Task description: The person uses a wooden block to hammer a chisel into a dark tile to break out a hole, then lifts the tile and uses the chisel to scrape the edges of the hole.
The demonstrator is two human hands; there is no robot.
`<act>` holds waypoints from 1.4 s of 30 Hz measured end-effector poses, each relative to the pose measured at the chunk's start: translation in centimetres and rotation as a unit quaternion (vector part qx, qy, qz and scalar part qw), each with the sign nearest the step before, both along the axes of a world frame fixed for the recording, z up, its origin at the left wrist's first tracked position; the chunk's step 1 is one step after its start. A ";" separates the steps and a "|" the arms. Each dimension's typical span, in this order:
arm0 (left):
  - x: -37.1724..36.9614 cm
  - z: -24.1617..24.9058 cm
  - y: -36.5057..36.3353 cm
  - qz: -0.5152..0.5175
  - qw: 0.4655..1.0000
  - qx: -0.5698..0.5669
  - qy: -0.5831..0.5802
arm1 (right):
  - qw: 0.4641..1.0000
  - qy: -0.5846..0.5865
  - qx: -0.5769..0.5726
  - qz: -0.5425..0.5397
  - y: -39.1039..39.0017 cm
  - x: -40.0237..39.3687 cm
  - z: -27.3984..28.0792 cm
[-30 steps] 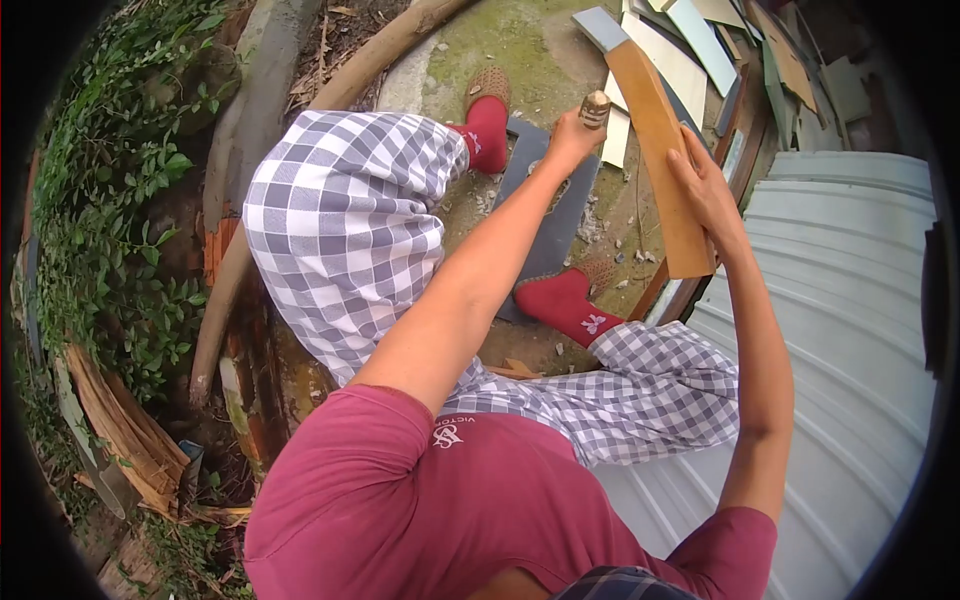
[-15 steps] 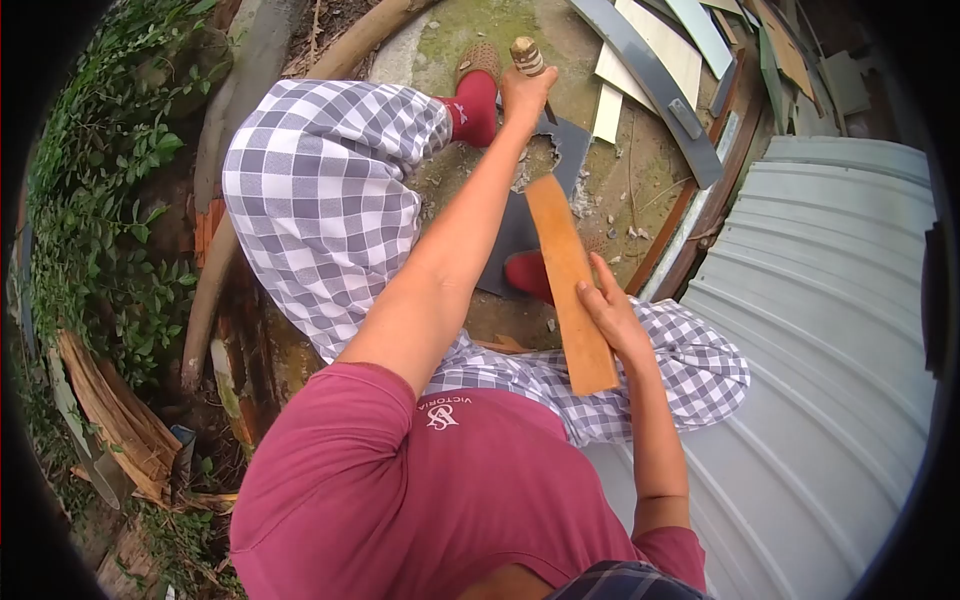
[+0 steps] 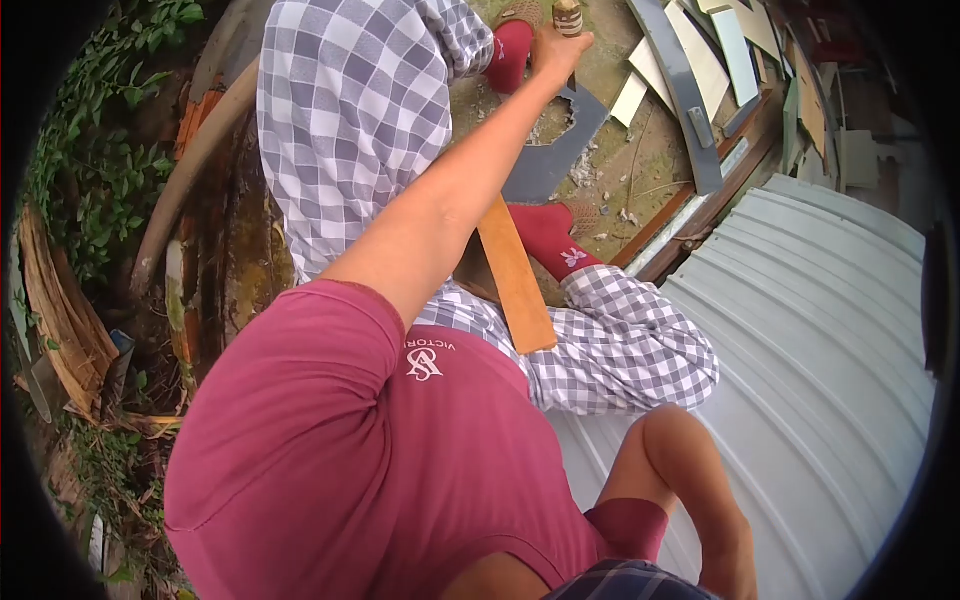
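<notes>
My left hand (image 3: 556,50) reaches far forward and is closed around the wooden handle (image 3: 567,16) of a tool whose head is out of sight. Below it a grey slab (image 3: 548,160) with a broken hole lies on the ground between my red-socked feet (image 3: 552,240). An orange-brown wooden plank (image 3: 518,282) leans across my checked trousers, its upper end hidden behind my left arm. No hand touches it. My right arm is bent at the elbow (image 3: 680,440) and its forearm runs out of the bottom edge, so the right hand is hidden.
A ribbed grey metal sheet (image 3: 830,340) fills the right side. Offcut boards (image 3: 720,45) and a grey metal bar (image 3: 682,95) lie at the top right. A long log (image 3: 190,165), scrap wood and green plants (image 3: 75,190) border the left.
The right hand let go of the plank and drew back out of view. The plank came down onto my legs. My left hand stayed on the tool handle and sits higher in view.
</notes>
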State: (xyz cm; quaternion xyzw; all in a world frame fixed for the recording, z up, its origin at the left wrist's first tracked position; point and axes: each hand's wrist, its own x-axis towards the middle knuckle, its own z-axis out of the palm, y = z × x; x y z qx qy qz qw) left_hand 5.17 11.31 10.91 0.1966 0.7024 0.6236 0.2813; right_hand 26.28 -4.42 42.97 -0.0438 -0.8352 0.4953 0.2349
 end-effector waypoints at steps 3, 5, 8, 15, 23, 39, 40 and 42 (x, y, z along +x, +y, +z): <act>0.2 0.5 -0.2 0.006 1.000 0.002 -0.014 | 1.000 0.008 -0.010 0.000 -0.7 -0.8 0.5; 0.5 1.1 -0.3 0.010 1.000 -0.008 -0.017 | 1.000 0.013 -0.011 0.004 -0.6 0.2 0.2; 0.6 1.4 -0.5 0.029 0.999 -0.015 -0.012 | 1.000 0.010 -0.017 0.019 -0.2 1.6 -0.1; 0.7 1.0 -0.2 0.000 1.000 -0.002 -0.001 | 0.999 0.016 -0.020 0.041 0.2 3.5 -1.3; 0.5 0.8 -0.2 0.010 0.999 -0.025 -0.016 | 0.998 0.013 -0.029 0.061 0.3 4.5 -1.2; 0.7 -2.4 0.9 0.005 0.998 0.043 -0.042 | 0.993 0.013 -0.074 0.095 -0.5 5.3 -1.5; 0.8 -2.5 0.8 0.005 0.998 0.042 -0.042 | 0.992 0.013 -0.076 0.098 -0.4 5.2 -1.6; 0.9 -1.9 0.3 0.003 0.998 0.033 -0.060 | 0.991 0.018 -0.079 0.106 -0.3 4.9 -1.8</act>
